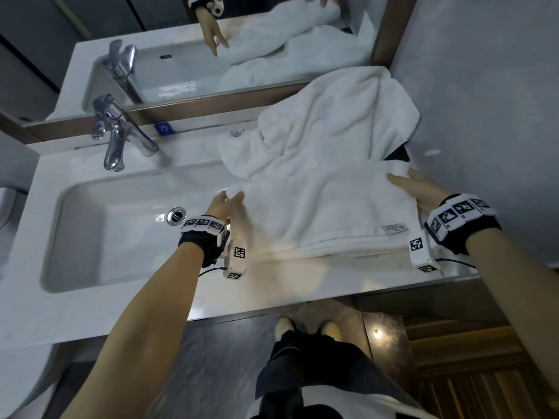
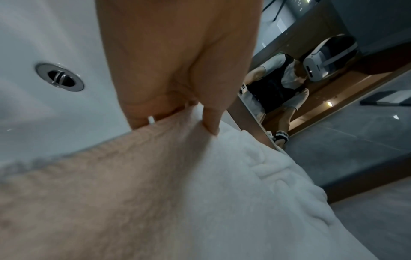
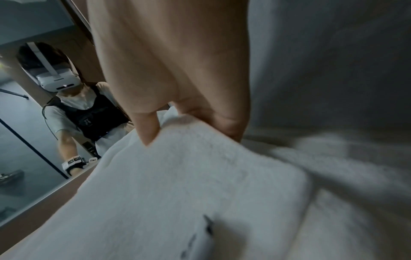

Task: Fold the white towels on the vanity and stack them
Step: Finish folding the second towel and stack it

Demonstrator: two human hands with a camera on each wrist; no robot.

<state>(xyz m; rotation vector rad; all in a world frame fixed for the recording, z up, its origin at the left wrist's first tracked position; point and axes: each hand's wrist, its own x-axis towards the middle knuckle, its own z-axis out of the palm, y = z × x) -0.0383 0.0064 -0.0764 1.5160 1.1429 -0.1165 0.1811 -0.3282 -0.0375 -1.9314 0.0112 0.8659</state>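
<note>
A flat, partly folded white towel (image 1: 326, 213) with a small label (image 1: 393, 228) lies on the vanity counter (image 1: 272, 285), right of the sink. My left hand (image 1: 231, 196) pinches its far left corner at the basin's edge; in the left wrist view the thumb (image 2: 211, 123) presses on top of the cloth (image 2: 222, 193). My right hand (image 1: 402, 178) pinches the far right corner, with its thumb (image 3: 146, 130) on top of the towel (image 3: 177, 184) and the fingers curled under. A second white towel (image 1: 332, 116) lies crumpled behind, against the mirror and wall.
The sink basin (image 1: 121, 225) with its drain (image 1: 176, 215) and chrome faucet (image 1: 115, 137) fills the left. A mirror (image 1: 211, 40) runs along the back. A grey wall (image 1: 484, 116) closes the right side. The counter's front edge is near my legs.
</note>
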